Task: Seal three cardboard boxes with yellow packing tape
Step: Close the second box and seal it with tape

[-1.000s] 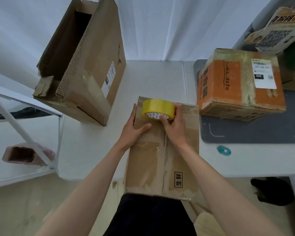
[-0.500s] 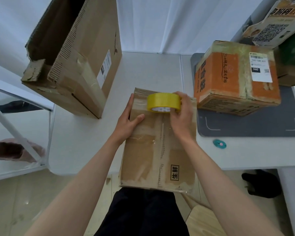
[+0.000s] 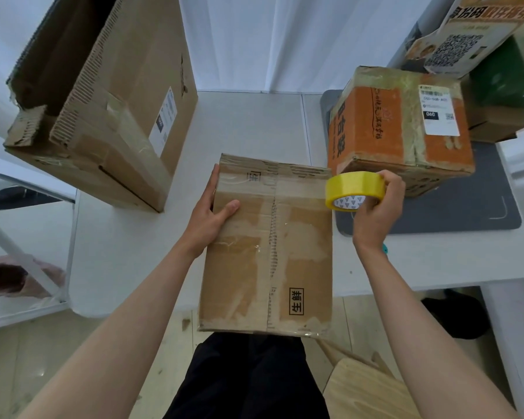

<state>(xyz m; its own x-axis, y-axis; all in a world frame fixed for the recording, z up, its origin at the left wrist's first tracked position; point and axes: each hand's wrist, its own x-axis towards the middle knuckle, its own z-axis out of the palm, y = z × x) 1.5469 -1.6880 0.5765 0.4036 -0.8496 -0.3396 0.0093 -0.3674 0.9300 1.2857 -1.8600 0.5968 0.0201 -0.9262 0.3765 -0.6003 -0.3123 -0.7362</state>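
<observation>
The roll of yellow tape [image 3: 355, 189], which half a second ago sat over the far middle of the small brown box [image 3: 268, 246], is now off the box's right edge, right of centre in the frame, with a clear strip [image 3: 300, 193] drawn from it leftward across the box's far end. The box lies at centre, its near end overhanging the white table [image 3: 127, 252]. The right hand [image 3: 375, 213] grips the roll — fingers curled over its outer rim, thumb at the core — and has travelled rightward with it. The left hand [image 3: 211, 220] remains on the box's left edge, thumb flat on the top face, fingers wrapped down the side. Outward: an orange box [image 3: 403, 131] on a grey mat [image 3: 454, 213] at upper right — a large open carton [image 3: 103, 98] at upper left.
</observation>
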